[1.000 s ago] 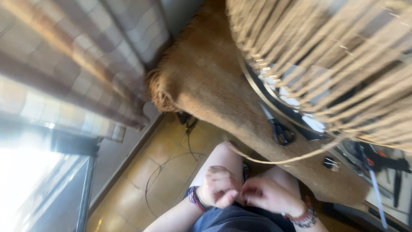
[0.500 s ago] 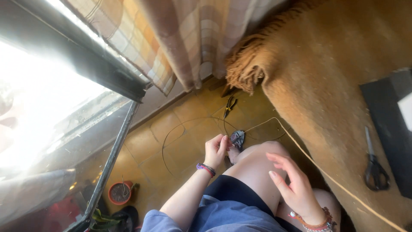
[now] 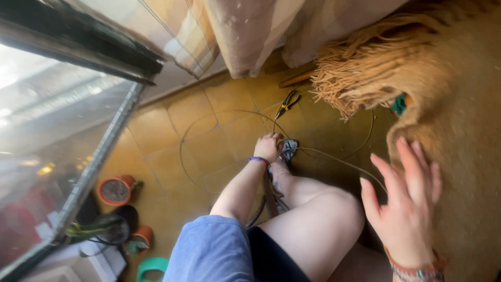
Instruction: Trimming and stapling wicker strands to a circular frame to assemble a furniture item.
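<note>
Taking the shoe [image 3: 288, 149] as landmark: the left hand [image 3: 269, 147] lies on it, pliers [image 3: 287, 104] on the floor beyond, the fringed rug [image 3: 365, 78] to its right, the right hand [image 3: 404, 203] nearer, pots [image 3: 116, 190] far left.

Single head-worn view, looking steeply down, close over lap and floor [image 3: 156, 136]

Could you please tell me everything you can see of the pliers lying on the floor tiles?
The pliers are a small hand tool with yellow and black handles and dark metal jaws. They lie flat and slantwise on the yellow-brown floor tiles, close below the checked curtain and beside the tan fringe of the cloth. Neither hand touches them; the left hand is lower down, by the foot. Whether the thin wire loop touches them is unclear.
</note>
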